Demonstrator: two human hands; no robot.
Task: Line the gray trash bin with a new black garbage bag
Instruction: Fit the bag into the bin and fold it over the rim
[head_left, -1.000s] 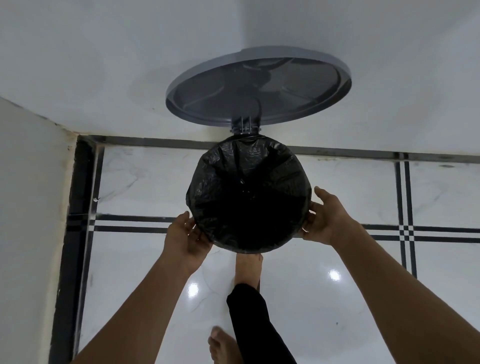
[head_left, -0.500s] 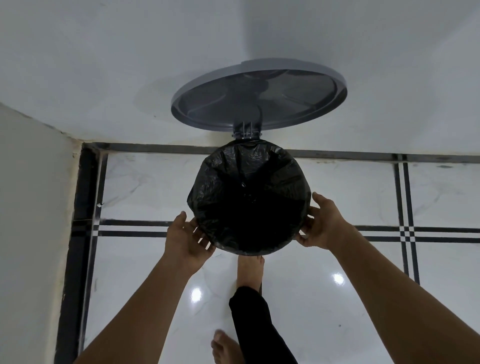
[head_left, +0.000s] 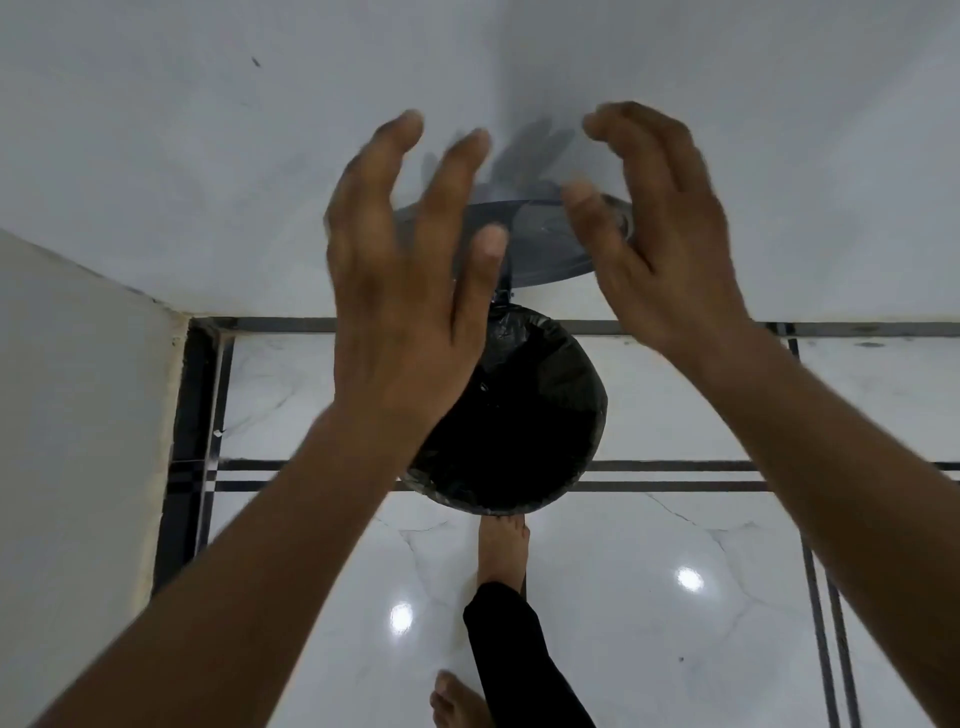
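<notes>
The round trash bin stands on the floor against the wall, its mouth covered by the black garbage bag (head_left: 540, 410), which is folded over the rim. The gray lid (head_left: 545, 244) stands raised behind it, leaning toward the wall. My left hand (head_left: 400, 291) is lifted high above the bin, fingers spread, holding nothing, and hides the bin's left side. My right hand (head_left: 660, 234) is lifted too, fingers curved and apart, empty, in front of the lid's right part. Both hands are motion-blurred.
A white wall rises behind the bin and another wall closes in on the left. The glossy white floor (head_left: 675, 597) has black stripe lines. My foot (head_left: 501, 551) rests at the bin's front base, a second foot (head_left: 457, 701) behind it.
Both hands have let go of the bag's rim at the bin's sides and risen up in front of the lid. The bag stays over the rim.
</notes>
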